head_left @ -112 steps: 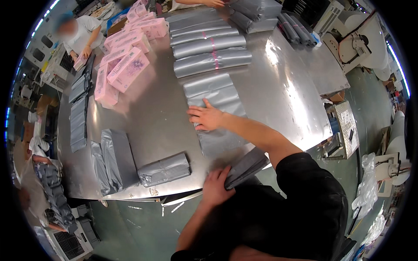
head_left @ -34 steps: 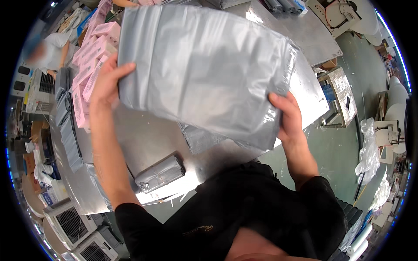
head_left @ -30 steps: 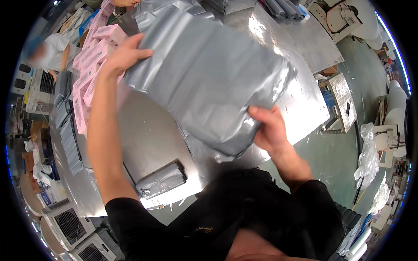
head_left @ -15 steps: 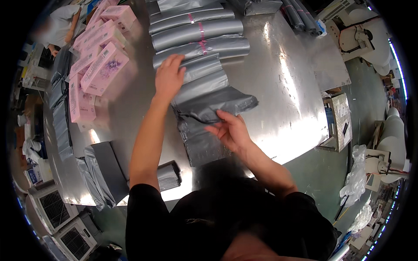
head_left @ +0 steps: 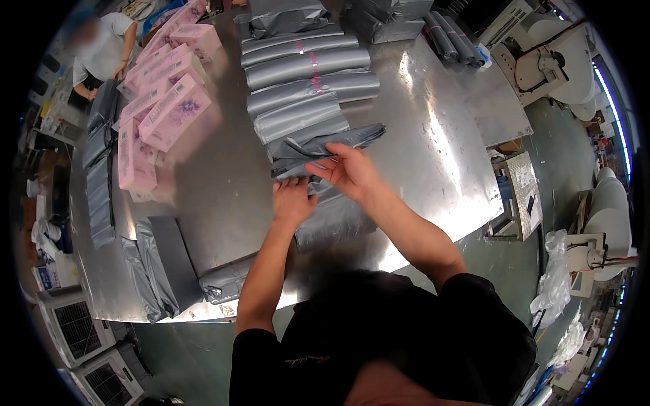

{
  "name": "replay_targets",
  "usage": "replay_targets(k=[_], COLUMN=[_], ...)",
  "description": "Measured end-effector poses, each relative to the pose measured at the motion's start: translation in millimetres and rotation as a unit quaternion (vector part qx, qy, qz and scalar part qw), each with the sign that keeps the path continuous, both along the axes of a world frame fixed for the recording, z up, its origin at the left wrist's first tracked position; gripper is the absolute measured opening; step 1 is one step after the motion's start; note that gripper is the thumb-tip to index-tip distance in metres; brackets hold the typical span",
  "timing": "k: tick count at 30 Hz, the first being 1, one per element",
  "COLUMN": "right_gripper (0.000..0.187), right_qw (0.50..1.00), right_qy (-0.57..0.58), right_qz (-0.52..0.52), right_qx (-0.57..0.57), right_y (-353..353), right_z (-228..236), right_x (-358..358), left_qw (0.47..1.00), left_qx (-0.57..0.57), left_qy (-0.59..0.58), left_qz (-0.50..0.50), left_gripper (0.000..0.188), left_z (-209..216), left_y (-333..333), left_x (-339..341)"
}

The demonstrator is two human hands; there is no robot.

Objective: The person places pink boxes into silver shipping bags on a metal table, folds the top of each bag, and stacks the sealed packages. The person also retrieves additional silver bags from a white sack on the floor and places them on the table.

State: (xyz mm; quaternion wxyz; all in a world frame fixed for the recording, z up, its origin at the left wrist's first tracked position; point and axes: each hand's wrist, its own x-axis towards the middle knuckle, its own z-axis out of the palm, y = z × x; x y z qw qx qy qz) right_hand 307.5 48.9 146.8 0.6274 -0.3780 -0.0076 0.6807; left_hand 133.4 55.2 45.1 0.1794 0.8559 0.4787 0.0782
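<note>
On the metal table in front of me lies a grey plastic bag, its upper part bunched into a raised, creased flap. My right hand grips that flap, thumb on top and fingers beneath. My left hand rests palm down on the bag's left side, just under the flap, fingers stretched out. Smooth folded grey bags lie directly beyond the flap. Farther off, a row of grey plastic rolls with pink bands runs across the table.
Pink boxes are heaped at the left of the metal table. A dark grey package and a small grey bundle sit by the near edge. Grey rolls lie at the far right. A co-worker is at the far left.
My left hand has come down and nearer, from the folded bags to just below the flap. My right hand has pushed the flap slightly away from me, and it is now more bunched.
</note>
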Motion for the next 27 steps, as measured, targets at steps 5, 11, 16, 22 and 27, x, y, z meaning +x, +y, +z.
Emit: replay_targets(k=[5, 11, 16, 22, 27], right_gripper=[0.012, 0.027, 0.044, 0.044, 0.033], right_qw=[1.000, 0.995, 0.984, 0.966, 0.817], right_qy=[-0.012, -0.020, 0.004, 0.001, -0.446], right_qz=[0.010, 0.021, 0.030, 0.165, 0.356], right_qx=[-0.003, -0.099, -0.177, -0.198, -0.081], right_y=[-34.0, -112.4, -157.4, -166.2, -144.9], right_z=[-8.7, -64.3, -106.2, -98.6, -34.1], right_x=[-12.6, -23.3, -35.4, -17.1, 63.6], left_qw=[0.991, 0.965, 0.951, 0.940, 0.932], left_qx=[0.063, 0.052, -0.178, 0.007, -0.006], left_qy=[-0.037, -0.172, -0.252, -0.294, -0.279], left_qz=[-0.113, -0.193, 0.036, 0.176, 0.229], left_gripper=[0.029, 0.016, 0.017, 0.079, 0.084], left_z=[16.4, 8.8, -13.9, -16.7, -39.8], left_y=[-43.0, -120.7, -81.2, 58.7, 107.6], left_x=[-17.9, -65.1, -115.0, -40.9, 17.1])
